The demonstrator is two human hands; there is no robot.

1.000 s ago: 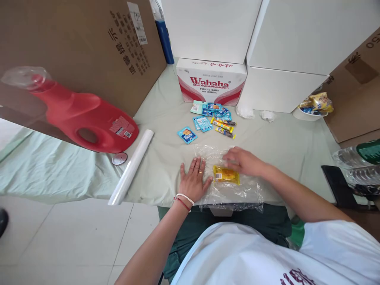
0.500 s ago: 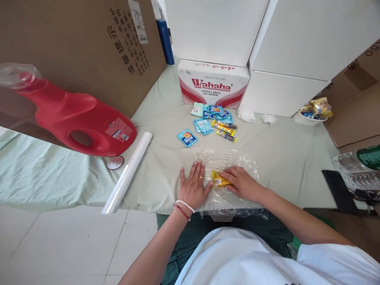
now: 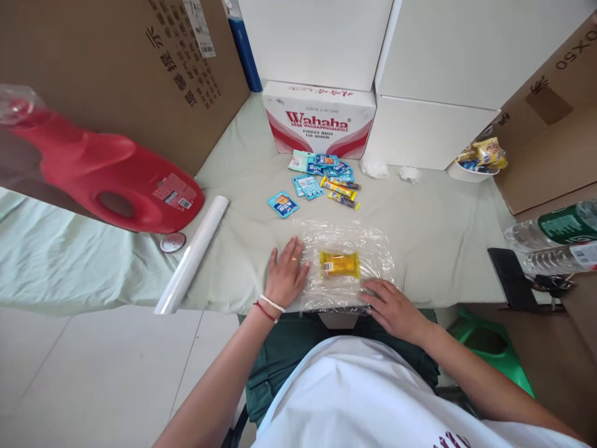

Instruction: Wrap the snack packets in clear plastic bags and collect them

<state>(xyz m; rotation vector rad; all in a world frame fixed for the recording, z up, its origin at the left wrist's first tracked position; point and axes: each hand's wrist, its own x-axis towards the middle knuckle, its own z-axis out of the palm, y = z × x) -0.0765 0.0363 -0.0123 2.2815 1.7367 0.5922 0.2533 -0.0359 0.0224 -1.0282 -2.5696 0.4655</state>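
Observation:
A yellow snack packet (image 3: 340, 264) lies in the middle of a sheet of clear plastic wrap (image 3: 368, 249) spread on the pale green cloth. My left hand (image 3: 285, 274) lies flat with fingers spread on the wrap's left edge, beside the packet. At the wrap's near right corner rests my right hand (image 3: 392, 306), fingers bent down on the film by the table's front edge, a little apart from the packet.
A roll of cling film (image 3: 192, 254) lies to the left, next to a red jug (image 3: 107, 180). Several blue and yellow packets (image 3: 321, 180) sit before a Wahaha box (image 3: 318, 120). White boxes (image 3: 433, 74) stand behind, a snack bowl (image 3: 478, 160) and bottles (image 3: 555, 236) at right.
My right hand has come off the yellow packet and drawn back to the wrap's near right corner. The left hand has stayed flat. The view has shifted slightly.

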